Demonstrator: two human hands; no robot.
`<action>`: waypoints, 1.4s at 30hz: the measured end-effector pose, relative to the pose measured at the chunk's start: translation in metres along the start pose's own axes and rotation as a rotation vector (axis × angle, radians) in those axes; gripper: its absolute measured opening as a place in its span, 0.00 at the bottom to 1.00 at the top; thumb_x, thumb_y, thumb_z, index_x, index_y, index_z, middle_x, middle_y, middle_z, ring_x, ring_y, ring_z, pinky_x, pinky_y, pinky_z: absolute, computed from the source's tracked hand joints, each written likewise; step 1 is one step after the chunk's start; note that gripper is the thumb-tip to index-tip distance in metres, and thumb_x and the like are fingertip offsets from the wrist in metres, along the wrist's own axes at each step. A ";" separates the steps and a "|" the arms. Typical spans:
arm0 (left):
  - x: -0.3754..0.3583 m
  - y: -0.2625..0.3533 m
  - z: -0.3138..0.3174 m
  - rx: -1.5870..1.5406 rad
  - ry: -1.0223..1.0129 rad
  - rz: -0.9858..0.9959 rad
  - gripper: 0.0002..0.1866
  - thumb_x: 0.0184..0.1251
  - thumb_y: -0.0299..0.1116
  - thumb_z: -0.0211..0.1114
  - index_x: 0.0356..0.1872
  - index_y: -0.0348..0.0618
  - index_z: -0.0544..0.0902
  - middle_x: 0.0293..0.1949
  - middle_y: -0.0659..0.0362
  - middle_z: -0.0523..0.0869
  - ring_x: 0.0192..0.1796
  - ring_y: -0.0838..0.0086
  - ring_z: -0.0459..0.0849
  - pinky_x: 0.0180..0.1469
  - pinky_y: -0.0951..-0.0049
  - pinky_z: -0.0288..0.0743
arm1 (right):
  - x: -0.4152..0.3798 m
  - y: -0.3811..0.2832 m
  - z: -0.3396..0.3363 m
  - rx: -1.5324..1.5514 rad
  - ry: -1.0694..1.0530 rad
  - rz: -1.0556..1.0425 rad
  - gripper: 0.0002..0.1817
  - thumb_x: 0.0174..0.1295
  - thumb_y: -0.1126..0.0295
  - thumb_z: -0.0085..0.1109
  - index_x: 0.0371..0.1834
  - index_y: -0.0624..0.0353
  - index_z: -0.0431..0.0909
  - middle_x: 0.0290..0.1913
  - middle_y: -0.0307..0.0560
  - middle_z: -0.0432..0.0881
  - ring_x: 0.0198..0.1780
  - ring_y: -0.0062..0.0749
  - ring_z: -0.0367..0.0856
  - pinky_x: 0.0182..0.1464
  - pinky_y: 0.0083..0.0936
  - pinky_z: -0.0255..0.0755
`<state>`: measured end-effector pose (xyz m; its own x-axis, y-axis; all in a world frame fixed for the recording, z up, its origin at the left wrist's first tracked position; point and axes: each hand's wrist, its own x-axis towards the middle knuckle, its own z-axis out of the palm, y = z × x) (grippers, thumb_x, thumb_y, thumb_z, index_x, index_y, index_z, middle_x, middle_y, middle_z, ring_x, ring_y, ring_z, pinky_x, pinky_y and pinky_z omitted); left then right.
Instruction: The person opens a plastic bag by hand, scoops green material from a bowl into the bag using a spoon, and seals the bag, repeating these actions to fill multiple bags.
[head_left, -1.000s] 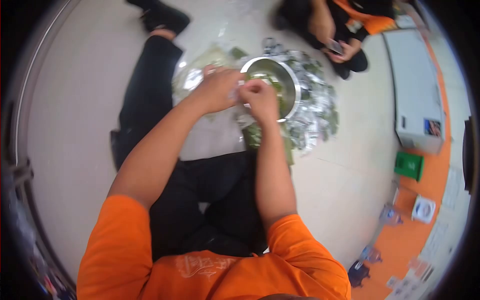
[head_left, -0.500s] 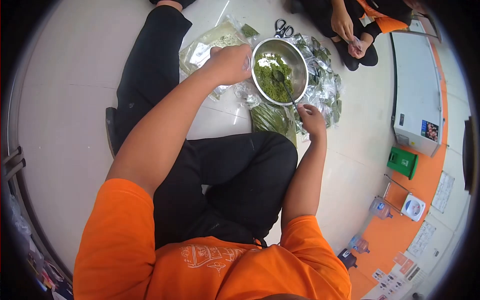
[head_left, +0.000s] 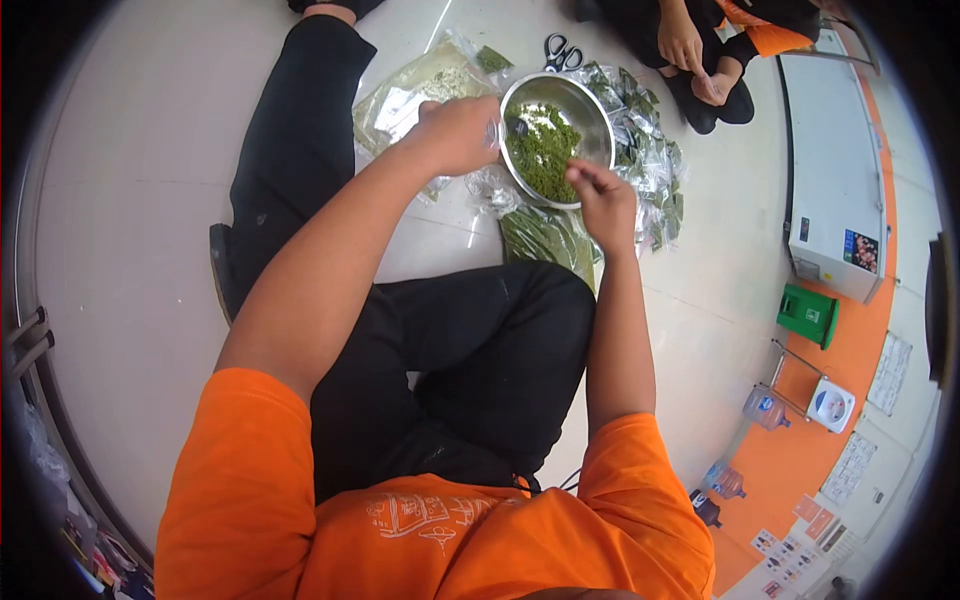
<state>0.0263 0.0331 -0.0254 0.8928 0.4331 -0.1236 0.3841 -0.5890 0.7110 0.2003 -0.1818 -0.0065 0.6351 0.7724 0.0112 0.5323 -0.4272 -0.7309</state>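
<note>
A steel bowl (head_left: 602, 120) of crumbly green stuff (head_left: 548, 165) stands on the floor before me. My right hand (head_left: 606, 205) is closed on the handle of a dark spoon (head_left: 517, 127), over the near right rim. The spoon's head is at the left side of the bowl. At the left rim, my left hand (head_left: 462, 135) is closed round what looks like a clear plastic bag (head_left: 493, 132), mostly hidden by the fingers. Beneath that hand lies a large clear bag (head_left: 385, 105) with pale green bits on it.
Filled small packets (head_left: 648, 165) lie right of the bowl, a flat green packet (head_left: 545, 240) in front. Black-handled scissors (head_left: 562, 53) are behind it. Another person's hands (head_left: 700, 70) work at the upper right. A white chest freezer (head_left: 835, 160) and green bin (head_left: 808, 315) stand farther right.
My right hand has moved up and left over the bowl's rim, and the spoon's head has shifted from the middle to the left side. My left hand stays at the rim.
</note>
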 end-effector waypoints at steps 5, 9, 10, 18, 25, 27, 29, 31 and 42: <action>0.001 0.001 -0.002 -0.004 -0.018 -0.007 0.21 0.61 0.42 0.71 0.53 0.49 0.78 0.52 0.55 0.87 0.58 0.59 0.84 0.63 0.50 0.66 | -0.021 -0.012 -0.018 -0.133 0.148 -0.155 0.07 0.70 0.67 0.65 0.43 0.59 0.86 0.40 0.45 0.89 0.38 0.26 0.85 0.41 0.24 0.77; -0.002 0.004 -0.003 -0.001 -0.027 -0.009 0.21 0.61 0.41 0.71 0.53 0.48 0.78 0.52 0.55 0.87 0.58 0.58 0.84 0.63 0.51 0.66 | -0.009 0.037 -0.023 -0.057 0.357 -0.018 0.09 0.72 0.66 0.63 0.46 0.60 0.86 0.41 0.49 0.89 0.40 0.31 0.86 0.43 0.27 0.78; -0.001 0.003 -0.004 -0.001 -0.019 -0.005 0.21 0.62 0.41 0.71 0.53 0.48 0.78 0.51 0.55 0.87 0.58 0.58 0.84 0.63 0.51 0.66 | -0.006 0.047 -0.022 -0.080 0.369 0.000 0.09 0.72 0.66 0.62 0.46 0.60 0.86 0.41 0.49 0.89 0.40 0.32 0.86 0.43 0.27 0.78; 0.000 0.001 0.000 0.004 0.001 0.000 0.21 0.61 0.41 0.71 0.53 0.48 0.78 0.50 0.55 0.87 0.57 0.58 0.85 0.63 0.51 0.67 | -0.038 0.002 -0.010 -0.169 0.042 -0.134 0.12 0.75 0.65 0.58 0.51 0.60 0.84 0.43 0.47 0.86 0.43 0.31 0.85 0.48 0.25 0.77; 0.001 0.000 0.003 0.027 -0.033 -0.015 0.20 0.61 0.41 0.71 0.53 0.49 0.77 0.49 0.56 0.88 0.55 0.58 0.85 0.62 0.51 0.67 | -0.035 -0.010 0.011 0.294 0.083 0.201 0.17 0.79 0.63 0.52 0.53 0.68 0.81 0.41 0.48 0.87 0.41 0.26 0.85 0.48 0.25 0.80; 0.001 -0.002 0.005 0.017 -0.033 -0.014 0.20 0.61 0.41 0.70 0.52 0.49 0.77 0.48 0.56 0.88 0.55 0.59 0.86 0.61 0.50 0.67 | -0.027 -0.011 0.012 0.398 0.125 0.265 0.17 0.79 0.64 0.51 0.52 0.69 0.81 0.40 0.48 0.87 0.40 0.26 0.85 0.47 0.25 0.80; 0.002 -0.003 0.005 0.012 -0.031 -0.013 0.20 0.62 0.41 0.70 0.52 0.48 0.77 0.47 0.56 0.88 0.54 0.59 0.86 0.61 0.51 0.68 | -0.021 -0.009 0.009 0.437 0.177 0.317 0.18 0.79 0.64 0.49 0.51 0.70 0.80 0.41 0.49 0.87 0.40 0.27 0.86 0.47 0.25 0.81; 0.001 -0.001 0.003 0.013 -0.024 -0.014 0.20 0.62 0.40 0.70 0.52 0.47 0.77 0.46 0.57 0.88 0.53 0.60 0.86 0.60 0.52 0.69 | -0.018 -0.004 0.008 0.509 0.223 0.395 0.17 0.80 0.64 0.49 0.52 0.71 0.79 0.42 0.51 0.86 0.40 0.28 0.85 0.46 0.25 0.82; 0.003 0.009 0.007 -0.190 0.052 0.030 0.21 0.59 0.37 0.75 0.49 0.41 0.78 0.40 0.53 0.87 0.47 0.63 0.87 0.52 0.63 0.79 | -0.017 0.044 -0.011 1.191 0.350 0.704 0.13 0.79 0.71 0.45 0.52 0.74 0.73 0.43 0.54 0.81 0.42 0.32 0.82 0.45 0.25 0.82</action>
<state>0.0342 0.0246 -0.0245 0.8882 0.4544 -0.0679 0.3016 -0.4654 0.8321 0.2191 -0.2187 -0.0313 0.7615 0.3398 -0.5520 -0.6155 0.1117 -0.7802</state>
